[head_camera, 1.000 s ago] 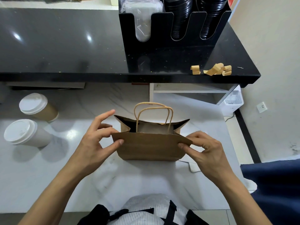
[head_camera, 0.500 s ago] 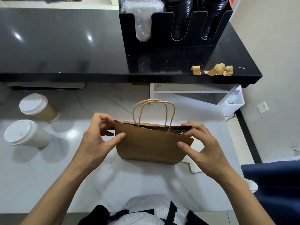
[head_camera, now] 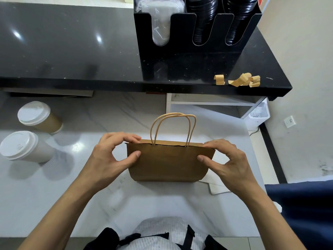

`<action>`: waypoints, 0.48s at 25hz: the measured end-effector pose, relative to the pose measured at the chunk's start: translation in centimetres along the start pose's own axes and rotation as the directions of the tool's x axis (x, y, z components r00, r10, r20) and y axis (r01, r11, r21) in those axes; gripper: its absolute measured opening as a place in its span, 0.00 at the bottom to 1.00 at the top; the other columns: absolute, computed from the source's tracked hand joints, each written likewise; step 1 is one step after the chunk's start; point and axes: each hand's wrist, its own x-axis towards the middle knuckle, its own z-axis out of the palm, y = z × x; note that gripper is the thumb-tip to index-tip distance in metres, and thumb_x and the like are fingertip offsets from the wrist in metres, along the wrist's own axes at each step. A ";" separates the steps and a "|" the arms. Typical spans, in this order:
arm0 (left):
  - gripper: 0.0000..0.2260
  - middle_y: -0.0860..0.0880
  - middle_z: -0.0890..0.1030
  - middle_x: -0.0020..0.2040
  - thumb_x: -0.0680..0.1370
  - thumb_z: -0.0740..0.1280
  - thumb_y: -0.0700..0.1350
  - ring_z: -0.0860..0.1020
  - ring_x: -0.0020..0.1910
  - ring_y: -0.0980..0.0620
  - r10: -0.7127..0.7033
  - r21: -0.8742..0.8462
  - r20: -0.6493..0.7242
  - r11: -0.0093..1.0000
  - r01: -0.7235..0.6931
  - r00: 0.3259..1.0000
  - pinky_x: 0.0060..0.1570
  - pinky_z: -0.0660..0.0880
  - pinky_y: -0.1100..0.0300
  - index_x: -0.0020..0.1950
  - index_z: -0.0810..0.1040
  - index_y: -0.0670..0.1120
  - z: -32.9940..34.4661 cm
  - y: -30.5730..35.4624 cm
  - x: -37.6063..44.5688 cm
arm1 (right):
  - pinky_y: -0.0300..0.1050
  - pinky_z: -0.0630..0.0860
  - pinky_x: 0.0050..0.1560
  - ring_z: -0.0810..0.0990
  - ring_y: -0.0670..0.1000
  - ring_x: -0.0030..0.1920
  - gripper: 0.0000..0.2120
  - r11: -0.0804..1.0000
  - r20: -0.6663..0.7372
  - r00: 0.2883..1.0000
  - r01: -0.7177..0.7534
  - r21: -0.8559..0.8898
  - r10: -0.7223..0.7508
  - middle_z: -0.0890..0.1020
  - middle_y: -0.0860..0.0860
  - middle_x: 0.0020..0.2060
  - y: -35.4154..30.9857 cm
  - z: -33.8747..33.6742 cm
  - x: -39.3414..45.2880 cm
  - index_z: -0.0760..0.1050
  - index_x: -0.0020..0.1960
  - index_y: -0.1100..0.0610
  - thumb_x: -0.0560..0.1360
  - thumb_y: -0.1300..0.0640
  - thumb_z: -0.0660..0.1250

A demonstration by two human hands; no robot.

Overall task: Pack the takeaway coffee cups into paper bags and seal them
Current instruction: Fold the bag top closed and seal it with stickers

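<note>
A brown paper bag [head_camera: 167,163] with twisted paper handles stands upright on the white counter [head_camera: 54,195] in front of me, its mouth pressed nearly flat. My left hand [head_camera: 110,159] pinches the bag's top left corner between thumb and fingers. My right hand [head_camera: 227,163] pinches the top right corner the same way. What is inside the bag is hidden. Two lidded takeaway cups stand at the left: a brown one [head_camera: 40,117] further back and a white one [head_camera: 23,147] nearer.
A black raised shelf [head_camera: 72,51] runs across the back, carrying a black organiser [head_camera: 194,46] of stacked lids and several curled brown paper strips [head_camera: 239,80]. A flat white sheet [head_camera: 218,186] lies under the bag's right side. The counter's right edge drops to the floor.
The bag's mouth, wide open a second ago, has been pressed flat. Both hands moved up to its top corners, and the handles now stand upright together.
</note>
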 end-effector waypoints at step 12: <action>0.09 0.60 0.84 0.47 0.71 0.78 0.42 0.80 0.52 0.52 -0.022 -0.114 -0.072 0.993 0.014 0.997 0.52 0.75 0.64 0.47 0.85 0.54 1.3 0.1 0.5 | 0.45 0.77 0.52 0.83 0.50 0.46 0.12 0.981 -0.002 0.996 -0.089 0.170 0.091 0.84 0.46 0.40 -0.2 0.3 0.5 0.85 0.43 0.48 0.70 0.65 0.79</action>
